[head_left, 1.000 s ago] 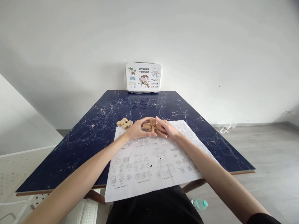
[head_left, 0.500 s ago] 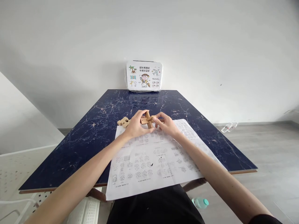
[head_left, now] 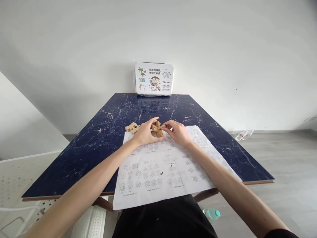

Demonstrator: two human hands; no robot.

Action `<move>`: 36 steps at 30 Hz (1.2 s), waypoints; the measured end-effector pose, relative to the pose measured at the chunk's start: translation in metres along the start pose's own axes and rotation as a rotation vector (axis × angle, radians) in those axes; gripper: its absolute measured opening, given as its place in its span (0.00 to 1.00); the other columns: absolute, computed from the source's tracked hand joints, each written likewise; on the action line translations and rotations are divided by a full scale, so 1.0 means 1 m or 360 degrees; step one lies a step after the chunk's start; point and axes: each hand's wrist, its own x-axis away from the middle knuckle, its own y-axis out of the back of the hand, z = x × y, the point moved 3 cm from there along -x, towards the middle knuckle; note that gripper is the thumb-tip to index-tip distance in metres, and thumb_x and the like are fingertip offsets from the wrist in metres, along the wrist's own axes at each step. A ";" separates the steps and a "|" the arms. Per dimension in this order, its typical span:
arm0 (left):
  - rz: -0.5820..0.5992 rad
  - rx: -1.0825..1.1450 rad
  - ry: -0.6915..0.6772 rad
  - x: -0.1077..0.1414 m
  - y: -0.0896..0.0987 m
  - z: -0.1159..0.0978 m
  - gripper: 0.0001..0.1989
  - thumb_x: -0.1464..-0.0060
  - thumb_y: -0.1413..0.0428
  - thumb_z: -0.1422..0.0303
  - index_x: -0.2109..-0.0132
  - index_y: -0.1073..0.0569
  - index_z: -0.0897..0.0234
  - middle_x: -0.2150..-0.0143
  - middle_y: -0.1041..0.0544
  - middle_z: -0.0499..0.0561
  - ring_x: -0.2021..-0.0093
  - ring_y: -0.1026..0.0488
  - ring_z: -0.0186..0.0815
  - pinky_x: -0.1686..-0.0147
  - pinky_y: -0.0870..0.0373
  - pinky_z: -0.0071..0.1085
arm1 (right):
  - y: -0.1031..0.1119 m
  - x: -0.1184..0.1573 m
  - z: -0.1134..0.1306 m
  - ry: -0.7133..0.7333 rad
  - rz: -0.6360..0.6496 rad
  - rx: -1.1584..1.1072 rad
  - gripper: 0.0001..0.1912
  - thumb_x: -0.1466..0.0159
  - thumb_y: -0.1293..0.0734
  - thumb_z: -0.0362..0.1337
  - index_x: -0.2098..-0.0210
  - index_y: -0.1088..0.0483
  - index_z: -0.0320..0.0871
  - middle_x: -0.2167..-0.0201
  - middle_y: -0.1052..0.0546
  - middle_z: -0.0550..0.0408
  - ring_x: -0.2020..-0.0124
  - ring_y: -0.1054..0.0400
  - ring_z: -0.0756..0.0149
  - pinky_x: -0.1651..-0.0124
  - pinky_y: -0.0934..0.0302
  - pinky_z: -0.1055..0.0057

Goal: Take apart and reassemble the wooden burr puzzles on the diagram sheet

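My left hand curls its thumb and fingers round a cluster of crossed wooden pieces, held over the top edge of a printed paper sheet. From the right, my right hand pinches a wooden stick that juts out of the cluster. More light wooden blocks lie on the table beside my left hand, at the sheet's top left corner. The sheet shows rows of small printed diagrams and hangs over the table's front edge.
The dark blue marbled table reaches back to the wall. A white case with cartoon prints stands at its far edge. A bottle with a green cap is on the floor at front right. A white perforated chair is at the left.
The wooden cluster has turned in my left hand. My right fingers have shifted to a stick at its right side. The whole view has moved slightly.
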 end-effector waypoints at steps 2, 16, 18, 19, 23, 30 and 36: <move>-0.0001 -0.0007 -0.0005 0.000 0.000 0.001 0.55 0.54 0.31 0.45 0.25 0.43 0.57 0.35 0.25 0.61 0.39 0.26 0.55 0.42 0.30 0.48 | 0.000 0.000 0.001 0.0025 -0.0010 0.0060 0.10 0.28 0.31 0.49 0.58 0.21 0.51 0.60 0.18 0.51 0.65 0.30 0.59 0.60 0.36 0.65; -0.0010 -0.0028 -0.0088 -0.002 0.005 -0.002 0.47 0.51 0.32 0.47 0.29 0.36 0.54 0.33 0.27 0.58 0.41 0.25 0.51 0.47 0.24 0.43 | 0.001 0.001 0.004 0.0173 -0.0002 0.0187 0.14 0.25 0.35 0.49 0.55 0.22 0.48 0.58 0.17 0.50 0.67 0.28 0.62 0.65 0.36 0.66; -0.0020 -0.0013 -0.0111 -0.002 0.006 -0.003 0.45 0.51 0.31 0.47 0.31 0.34 0.55 0.35 0.26 0.58 0.43 0.24 0.49 0.48 0.23 0.42 | 0.001 0.000 0.003 0.0182 0.0008 0.0168 0.13 0.25 0.34 0.48 0.56 0.23 0.48 0.58 0.17 0.51 0.68 0.29 0.64 0.65 0.36 0.67; -0.0027 -0.0004 -0.0120 -0.002 0.006 -0.003 0.44 0.52 0.31 0.47 0.32 0.33 0.55 0.36 0.25 0.57 0.44 0.23 0.48 0.48 0.23 0.42 | 0.001 0.000 0.003 0.0178 0.0014 0.0156 0.13 0.25 0.34 0.48 0.56 0.23 0.48 0.58 0.17 0.51 0.69 0.30 0.64 0.65 0.36 0.68; -0.0028 0.0039 -0.0135 -0.002 0.008 -0.003 0.44 0.53 0.30 0.47 0.32 0.31 0.57 0.38 0.23 0.57 0.46 0.22 0.47 0.47 0.23 0.42 | 0.002 -0.001 0.000 0.0114 0.0066 0.0105 0.13 0.26 0.34 0.48 0.56 0.22 0.47 0.61 0.17 0.52 0.72 0.32 0.67 0.67 0.37 0.68; 0.0008 0.0059 -0.0172 -0.004 0.009 0.002 0.41 0.50 0.31 0.47 0.32 0.31 0.57 0.40 0.22 0.57 0.45 0.22 0.47 0.46 0.24 0.42 | 0.000 0.000 0.000 0.0052 0.0137 0.0076 0.11 0.27 0.32 0.45 0.56 0.22 0.45 0.66 0.18 0.53 0.73 0.32 0.68 0.67 0.38 0.68; 0.0015 0.0056 -0.0169 -0.003 0.006 0.002 0.44 0.49 0.31 0.46 0.30 0.35 0.54 0.39 0.24 0.57 0.44 0.23 0.48 0.47 0.24 0.44 | 0.000 0.000 0.001 0.0086 0.0074 0.0103 0.12 0.27 0.33 0.47 0.56 0.22 0.47 0.61 0.17 0.52 0.73 0.33 0.67 0.66 0.37 0.66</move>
